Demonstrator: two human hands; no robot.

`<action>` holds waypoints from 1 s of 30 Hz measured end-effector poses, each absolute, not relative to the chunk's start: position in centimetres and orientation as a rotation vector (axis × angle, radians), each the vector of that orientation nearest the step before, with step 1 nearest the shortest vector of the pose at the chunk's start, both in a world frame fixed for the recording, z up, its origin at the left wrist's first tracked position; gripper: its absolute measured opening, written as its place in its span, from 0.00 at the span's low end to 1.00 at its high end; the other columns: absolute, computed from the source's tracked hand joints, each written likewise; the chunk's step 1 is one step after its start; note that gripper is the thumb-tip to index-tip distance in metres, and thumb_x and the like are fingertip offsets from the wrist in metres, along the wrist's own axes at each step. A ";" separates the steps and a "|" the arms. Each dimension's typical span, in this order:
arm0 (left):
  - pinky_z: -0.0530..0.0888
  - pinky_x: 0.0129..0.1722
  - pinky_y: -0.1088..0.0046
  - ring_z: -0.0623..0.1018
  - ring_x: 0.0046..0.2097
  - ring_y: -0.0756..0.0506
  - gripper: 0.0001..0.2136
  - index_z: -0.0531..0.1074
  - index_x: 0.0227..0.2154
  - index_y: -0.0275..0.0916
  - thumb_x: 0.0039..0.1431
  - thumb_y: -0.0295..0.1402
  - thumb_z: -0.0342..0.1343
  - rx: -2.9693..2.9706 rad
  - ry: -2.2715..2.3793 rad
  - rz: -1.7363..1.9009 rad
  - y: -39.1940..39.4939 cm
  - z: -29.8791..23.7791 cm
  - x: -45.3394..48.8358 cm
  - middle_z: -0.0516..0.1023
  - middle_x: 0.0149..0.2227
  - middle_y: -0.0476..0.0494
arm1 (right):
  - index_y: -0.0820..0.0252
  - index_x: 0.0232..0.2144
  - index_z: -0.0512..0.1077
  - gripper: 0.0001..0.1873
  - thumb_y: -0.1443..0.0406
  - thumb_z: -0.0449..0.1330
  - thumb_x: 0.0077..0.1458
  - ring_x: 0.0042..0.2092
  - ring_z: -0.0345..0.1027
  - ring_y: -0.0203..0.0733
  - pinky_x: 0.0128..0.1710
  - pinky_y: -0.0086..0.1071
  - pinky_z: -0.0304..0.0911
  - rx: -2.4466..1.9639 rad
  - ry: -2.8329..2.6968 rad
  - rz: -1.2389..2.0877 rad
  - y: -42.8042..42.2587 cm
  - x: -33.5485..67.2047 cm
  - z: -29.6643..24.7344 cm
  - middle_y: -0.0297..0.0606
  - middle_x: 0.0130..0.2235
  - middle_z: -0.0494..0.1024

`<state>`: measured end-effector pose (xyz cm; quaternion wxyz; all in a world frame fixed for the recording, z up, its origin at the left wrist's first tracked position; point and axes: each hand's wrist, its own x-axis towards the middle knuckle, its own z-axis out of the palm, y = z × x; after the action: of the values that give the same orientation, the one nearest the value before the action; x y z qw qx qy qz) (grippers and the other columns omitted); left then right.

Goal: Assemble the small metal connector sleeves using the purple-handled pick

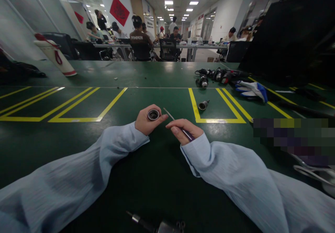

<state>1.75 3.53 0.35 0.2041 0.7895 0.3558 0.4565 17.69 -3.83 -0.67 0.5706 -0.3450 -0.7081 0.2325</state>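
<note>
Left grip [147, 121] pinching ring part [153, 114], right grip [183, 128] hiding tool [170, 115] handle

Reads "PUMPKIN" in pale capitals across the back of a brown T-shirt [137, 37], on a person seated at the far table. Shows one dark character on a red diamond-shaped wall sign [119, 11], too blurred to make out. Equally illegible on a second red diamond sign [79, 17] farther left, on the wall poster [148, 14], and in the red markings on the white paper cup [55, 55].
</note>
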 end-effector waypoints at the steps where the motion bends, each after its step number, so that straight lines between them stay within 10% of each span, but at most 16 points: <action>1: 0.65 0.22 0.79 0.66 0.22 0.53 0.11 0.65 0.22 0.35 0.46 0.37 0.58 2.250 0.975 1.242 3.5 0.3 1.8 0.66 0.20 0.52 | 0.54 0.33 0.71 0.07 0.64 0.54 0.54 0.35 0.69 0.41 0.39 0.37 0.62 -0.851 -1.633 0.544 -3.8 17.7 -0.7 0.38 0.33 0.76; 21: 0.72 0.34 0.70 0.76 0.36 0.43 0.21 0.59 0.41 0.38 0.42 0.29 0.57 2.649 0.779 0.590 2.9 -0.9 2.5 0.73 0.36 0.45 | 0.58 0.26 0.62 0.12 0.72 0.59 0.34 0.31 0.63 0.41 0.32 0.34 0.60 -0.961 -1.955 0.091 -2.4 17.2 -1.3 0.37 0.29 0.70; 30: 0.62 0.54 0.53 0.61 0.56 0.34 0.38 0.55 0.52 0.35 0.40 0.43 0.63 2.794 0.754 1.150 2.4 0.2 2.5 0.59 0.54 0.29 | 0.57 0.26 0.60 0.10 0.72 0.55 0.37 0.34 0.65 0.43 0.38 0.36 0.61 -0.990 -1.834 -0.282 -0.1 21.1 0.3 0.39 0.30 0.71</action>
<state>2.46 2.40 0.23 0.0137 0.8971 0.2421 0.3694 21.15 -0.06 0.27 0.4960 -0.4087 -0.7572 -0.1165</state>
